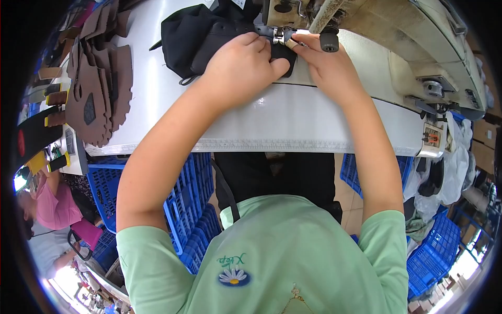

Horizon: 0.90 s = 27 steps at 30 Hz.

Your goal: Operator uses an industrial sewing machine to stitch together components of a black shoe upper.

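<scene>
A black fabric piece (191, 39), bunched up like a bag or cap, lies on the sewing machine's white bed. My left hand (243, 65) is closed on its near edge, fingers curled and thumb pointing right. Just beyond the fingers stands the metal presser foot (278, 35), resting on the fabric. From the right, my right hand (327, 60) reaches to the foot, thumb and forefinger brought together at the fabric's edge. A small tan band shows at the fingertips there; I cannot make out what it is.
Brown cut pieces (99, 89) are stacked at the left on the table. The machine's arm (439, 47) overhangs the right side. Along the front edge runs a ruler strip (261, 144). Blue crates (191, 204) stand below, and a person in pink (55, 204) is at the far left.
</scene>
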{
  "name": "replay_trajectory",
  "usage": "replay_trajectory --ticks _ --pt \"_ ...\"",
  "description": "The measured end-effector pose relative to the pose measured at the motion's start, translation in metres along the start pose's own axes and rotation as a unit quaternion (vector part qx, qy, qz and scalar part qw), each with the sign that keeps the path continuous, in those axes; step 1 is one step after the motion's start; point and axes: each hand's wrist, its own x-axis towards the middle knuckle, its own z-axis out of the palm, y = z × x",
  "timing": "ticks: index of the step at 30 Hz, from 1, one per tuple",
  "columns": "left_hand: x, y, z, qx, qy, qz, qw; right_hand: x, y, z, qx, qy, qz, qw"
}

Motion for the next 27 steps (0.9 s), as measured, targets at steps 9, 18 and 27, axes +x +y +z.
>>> replay_trajectory --ticks 9,18,27 --pt "-0.005 -0.019 0.010 -0.014 0.077 0.046 0.996 0.004 -0.004 -0.003 -0.009 -0.017 0.022 1.000" --pt "-0.018 0.019 0.011 -0.020 0.060 -0.143 0.988 0.005 0.030 0.002 0.114 -0.070 0.040 0.990" --pt "-0.026 -0.002 0.020 -0.094 0.089 -0.117 0.985 0.009 0.028 0.003 0.112 -0.106 0.078 0.985"
